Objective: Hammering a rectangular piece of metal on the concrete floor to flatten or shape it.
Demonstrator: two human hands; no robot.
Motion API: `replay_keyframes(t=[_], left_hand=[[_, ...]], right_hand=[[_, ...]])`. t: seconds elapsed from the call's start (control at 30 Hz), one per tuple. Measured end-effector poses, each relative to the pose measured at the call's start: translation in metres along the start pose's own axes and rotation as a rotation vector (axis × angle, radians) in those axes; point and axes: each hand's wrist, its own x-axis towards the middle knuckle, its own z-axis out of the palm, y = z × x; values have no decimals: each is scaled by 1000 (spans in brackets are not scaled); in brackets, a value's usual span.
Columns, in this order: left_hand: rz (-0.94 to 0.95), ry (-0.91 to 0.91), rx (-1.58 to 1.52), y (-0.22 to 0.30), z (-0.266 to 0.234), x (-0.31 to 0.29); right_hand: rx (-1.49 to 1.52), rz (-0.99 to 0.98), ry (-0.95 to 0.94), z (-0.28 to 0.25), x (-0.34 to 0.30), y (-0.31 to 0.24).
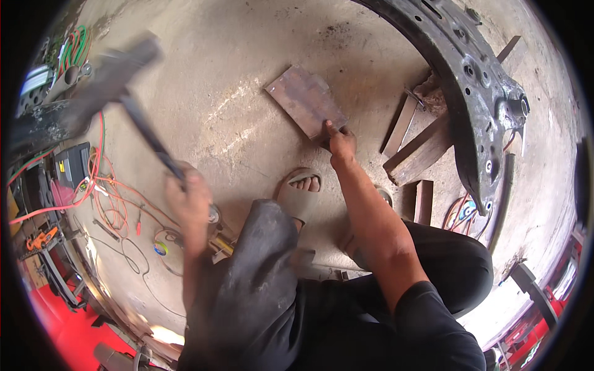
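Note:
A hammer (146, 133) with a dark handle is raised on the left, its head smeared by motion. My left hand (187, 195) is wrapped round the lower part of that handle and is itself blurred. Low over the concrete, ahead of my feet, a flat rusty metal plate (301, 101) lies tilted at an angle. At its near right corner my right hand (342, 143) grips the plate, with the thumb on top and the other fingers partly hidden. Whether the plate rests on the floor, I cannot tell.
A large curved black metal frame part (461, 93) arches along the right, over rusty metal bars (421, 151). Red hoses (99, 179), a dark box (73, 164) and an orange clamp (41, 239) crowd the left. A sandalled foot (299, 195) is close below the plate.

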Motion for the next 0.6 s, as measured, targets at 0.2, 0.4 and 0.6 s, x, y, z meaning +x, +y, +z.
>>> replay_keyframes(t=[0.2,0.4,0.6], left_hand=[[677,-205,-202,179,33,78],[-82,-216,770,-64,91,28],[38,-146,564,-16,100,9]], right_hand=[[-12,-41,65,15,-33,-2],[-313,-26,114,1,-37,-12],[-313,-15,125,-26,-14,0]])
